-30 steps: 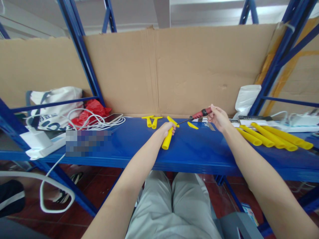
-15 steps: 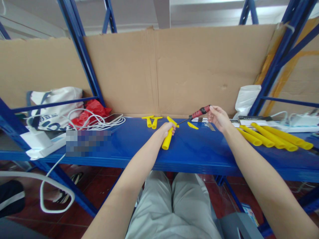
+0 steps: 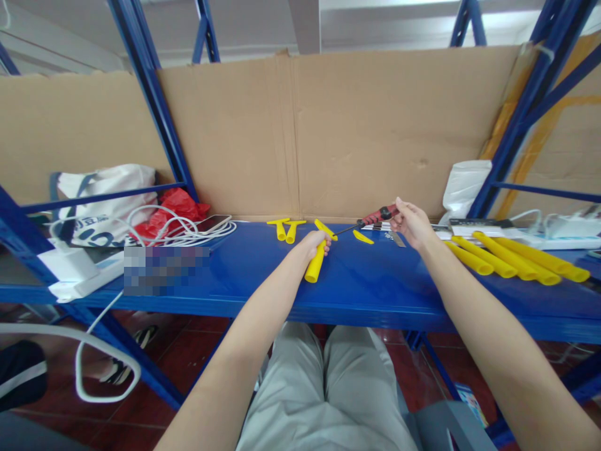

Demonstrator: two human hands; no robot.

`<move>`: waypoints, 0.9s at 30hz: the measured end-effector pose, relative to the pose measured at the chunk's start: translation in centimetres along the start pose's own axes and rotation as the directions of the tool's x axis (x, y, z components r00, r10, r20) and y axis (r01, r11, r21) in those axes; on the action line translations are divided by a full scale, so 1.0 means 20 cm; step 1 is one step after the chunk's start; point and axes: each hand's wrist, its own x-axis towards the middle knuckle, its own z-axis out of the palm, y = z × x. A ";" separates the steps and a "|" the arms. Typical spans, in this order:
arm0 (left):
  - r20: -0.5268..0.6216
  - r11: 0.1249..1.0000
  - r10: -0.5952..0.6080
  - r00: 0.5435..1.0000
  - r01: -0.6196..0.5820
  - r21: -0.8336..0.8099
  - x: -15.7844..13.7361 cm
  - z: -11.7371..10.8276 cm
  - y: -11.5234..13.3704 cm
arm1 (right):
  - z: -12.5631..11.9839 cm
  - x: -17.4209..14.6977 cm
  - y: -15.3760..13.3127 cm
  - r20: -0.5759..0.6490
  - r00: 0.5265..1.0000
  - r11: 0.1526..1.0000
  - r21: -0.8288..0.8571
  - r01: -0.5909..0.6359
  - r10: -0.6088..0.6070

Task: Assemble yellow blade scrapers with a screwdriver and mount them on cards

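A cardboard (image 3: 404, 125)-backed blue bench (image 3: 375, 291): the left hand (image 3: 318, 243) clamps one yellow handle (image 3: 314, 268), two T-pieces (image 3: 291, 235) to its left; the right hand (image 3: 411, 222) pinches one screwdriver (image 3: 377, 216).

A cardboard panel (image 3: 375, 138) stands behind my shelf (image 3: 253, 275). At its left end I make out, over the link, a tote bag (image 3: 113, 210) behind a power strip (image 3: 96, 275), with a cable coil (image 3: 209, 230) to their right. Two T-shaped handles (image 3: 291, 233) lie left of my left hand (image 3: 319, 244); a screwdriver (image 3: 378, 215) spans from there to my right hand (image 3: 413, 224). Tubes (image 3: 511, 260) lie rightmost, before a second strip (image 3: 570, 241).
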 end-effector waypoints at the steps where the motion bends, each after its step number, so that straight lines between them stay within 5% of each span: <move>1: -0.002 1.000 -0.001 1.000 0.001 0.000 0.00 0.00 0.00 | 0.00 0.00 0.00 0.002 1.000 1.000 0.001 0.000 0.000; 27: -0.018 1.000 0.014 1.000 -0.014 0.018 0.02 0.00 -0.01 | 0.01 -0.01 -0.01 -0.066 0.997 0.994 -0.097 -0.052 0.046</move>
